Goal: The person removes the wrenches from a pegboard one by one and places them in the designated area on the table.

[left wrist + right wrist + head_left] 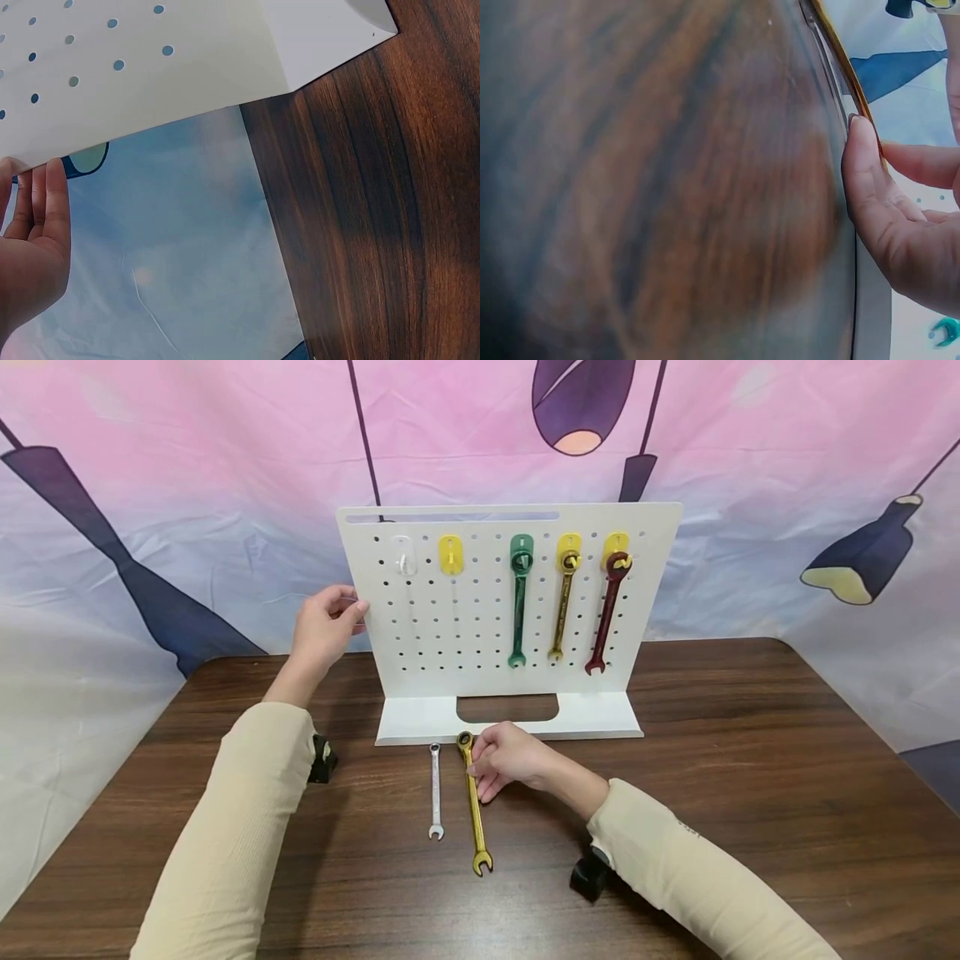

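The gold wrench (474,802) lies just in front of the pegboard's base, its ring end near the base's front edge and its forked end toward the person. The right hand (512,762) has it in its grip — pinched between thumb and fingers below the ring; whether the wrench touches the worktop (750,760) I cannot tell. Just beside it, on the left, a smaller silver wrench (436,793) lies roughly parallel. The left hand (321,631) grips the left edge of the pegboard (442,685), thumb in front. On the board, a green wrench (519,610), a second gold wrench (561,614) and a red wrench (606,614) hang from hooks — left of them, a white hook (405,560) and a yellow hook (451,558) are bare.
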A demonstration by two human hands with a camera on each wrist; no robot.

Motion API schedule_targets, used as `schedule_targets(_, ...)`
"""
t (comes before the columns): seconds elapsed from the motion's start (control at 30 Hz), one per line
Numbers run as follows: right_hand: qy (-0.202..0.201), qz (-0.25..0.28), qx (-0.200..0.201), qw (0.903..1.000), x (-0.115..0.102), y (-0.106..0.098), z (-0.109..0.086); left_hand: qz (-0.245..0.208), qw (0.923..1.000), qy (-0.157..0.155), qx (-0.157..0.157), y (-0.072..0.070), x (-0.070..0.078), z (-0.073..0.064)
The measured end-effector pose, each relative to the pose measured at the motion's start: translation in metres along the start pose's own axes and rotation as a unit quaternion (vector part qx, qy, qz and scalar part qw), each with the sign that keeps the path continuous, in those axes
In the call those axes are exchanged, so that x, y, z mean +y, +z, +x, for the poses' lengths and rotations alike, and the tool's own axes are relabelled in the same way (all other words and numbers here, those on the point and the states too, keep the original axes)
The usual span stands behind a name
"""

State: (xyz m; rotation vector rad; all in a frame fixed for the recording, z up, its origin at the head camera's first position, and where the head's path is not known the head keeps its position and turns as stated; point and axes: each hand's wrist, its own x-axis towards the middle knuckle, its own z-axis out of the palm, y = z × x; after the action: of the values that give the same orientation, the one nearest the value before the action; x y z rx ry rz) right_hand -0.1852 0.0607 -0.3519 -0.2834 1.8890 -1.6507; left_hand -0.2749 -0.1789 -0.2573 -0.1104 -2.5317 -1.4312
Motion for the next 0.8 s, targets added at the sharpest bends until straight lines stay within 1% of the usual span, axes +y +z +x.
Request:
schedule_targets(0.17,0.007,0.000,-0.004,1.0000,0.0016,0.0025,0.0007,0.002,1.0000,0.003,-0.001,-0.0005,0.0003,-0.0003)
schedule_targets(0.57,0.028,0.012,0.018,0.9994,0.0030,0.0047,0.0027,-0.002,1.0000,-0.001,-0.004,-0.0009,-0.0003,-0.0001)
schedule_targets(0.8,0.030,0.011,0.023,0.9992,0.0020,0.0057,0.0022,0.009,0.9999,0.001,-0.005,-0.0002,-0.0018,0.0007)
